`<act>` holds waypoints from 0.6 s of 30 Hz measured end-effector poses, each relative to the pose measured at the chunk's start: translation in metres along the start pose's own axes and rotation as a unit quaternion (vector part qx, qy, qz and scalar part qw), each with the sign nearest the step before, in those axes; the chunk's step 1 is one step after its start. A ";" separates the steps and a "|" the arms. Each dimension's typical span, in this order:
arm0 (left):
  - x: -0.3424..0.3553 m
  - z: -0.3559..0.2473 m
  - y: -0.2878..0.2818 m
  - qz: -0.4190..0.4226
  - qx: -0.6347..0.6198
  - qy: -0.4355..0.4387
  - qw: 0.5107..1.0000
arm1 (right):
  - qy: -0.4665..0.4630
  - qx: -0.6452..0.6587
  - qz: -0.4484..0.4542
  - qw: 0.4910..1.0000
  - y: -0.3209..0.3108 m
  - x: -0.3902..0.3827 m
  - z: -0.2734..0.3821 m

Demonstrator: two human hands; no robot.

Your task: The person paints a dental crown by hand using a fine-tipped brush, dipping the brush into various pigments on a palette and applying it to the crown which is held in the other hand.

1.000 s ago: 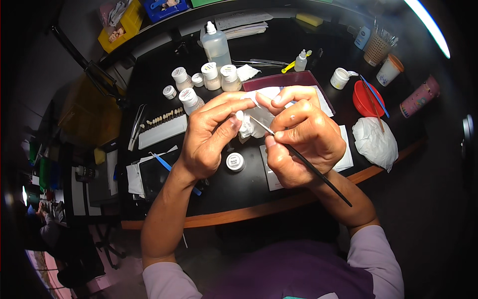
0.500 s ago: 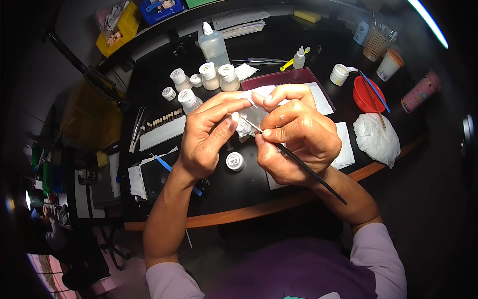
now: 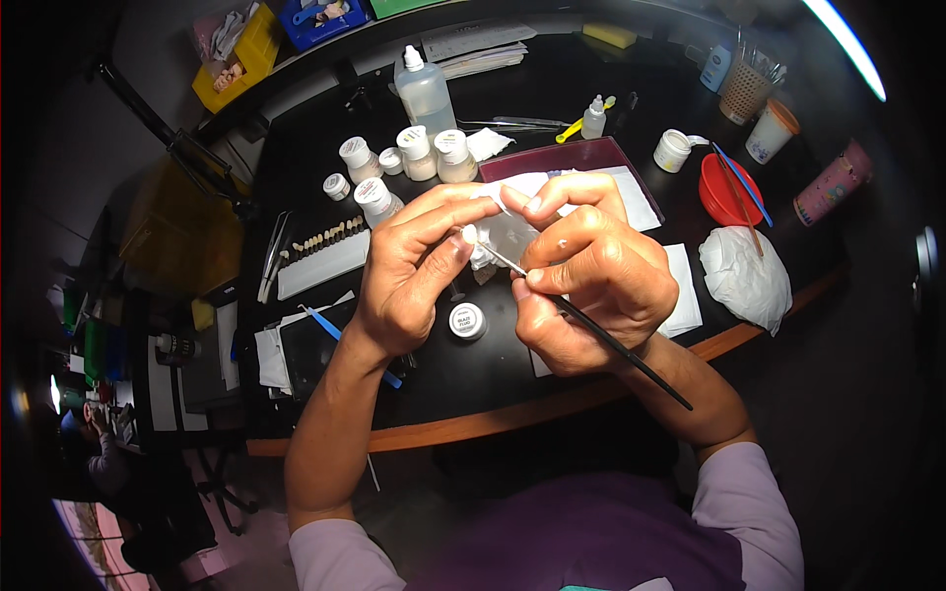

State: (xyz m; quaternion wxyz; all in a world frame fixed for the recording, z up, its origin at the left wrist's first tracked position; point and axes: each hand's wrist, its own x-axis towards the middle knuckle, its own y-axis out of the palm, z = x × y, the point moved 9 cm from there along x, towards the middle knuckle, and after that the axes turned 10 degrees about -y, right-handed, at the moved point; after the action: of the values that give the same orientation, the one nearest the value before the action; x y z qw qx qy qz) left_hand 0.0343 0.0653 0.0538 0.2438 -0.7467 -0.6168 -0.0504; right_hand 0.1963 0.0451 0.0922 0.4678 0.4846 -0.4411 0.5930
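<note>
My left hand point(image 3: 409, 271) pinches a small white tooth-like piece point(image 3: 469, 235) between thumb and fingers. My right hand point(image 3: 601, 281) grips a thin black-handled brush point(image 3: 616, 345) slanting up to the left, its tip at or very close to the white piece; whether they touch I cannot tell. White crumpled tissue point(image 3: 503, 232) shows behind the piece, partly hidden by my fingers. A round white-lidded jar point(image 3: 467, 321) stands on the black desk just below the hands.
Several bottles and jars point(image 3: 417, 155), a strip of tooth shade samples point(image 3: 320, 236), a maroon tray point(image 3: 562, 146), a red bowl point(image 3: 724, 202), crumpled white tissue point(image 3: 746, 281) and a pink tumbler point(image 3: 828, 182) surround the hands. At far left another person point(image 3: 99, 458) sits at a bench.
My right hand and brush have moved slightly left since a second ago, with a small shift back in the latest half second. Both hands keep their holds.
</note>
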 end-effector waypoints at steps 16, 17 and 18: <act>0.000 -0.007 -0.001 0.000 0.012 0.034 0.999 | 0.006 0.011 0.013 1.000 0.002 -0.002 0.000; 0.000 -0.007 -0.001 0.000 0.014 0.039 0.999 | 0.006 0.012 0.013 1.000 0.002 -0.002 0.000; 0.001 -0.007 -0.001 0.001 0.016 0.044 0.999 | 0.007 0.012 0.015 1.000 0.002 -0.002 0.000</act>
State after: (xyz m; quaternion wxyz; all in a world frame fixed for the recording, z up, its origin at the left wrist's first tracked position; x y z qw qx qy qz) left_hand 0.0352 0.0632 0.0603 0.2829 -0.7402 -0.6055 -0.0735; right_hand 0.1949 0.0447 0.0901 0.4557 0.4792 -0.4379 0.6090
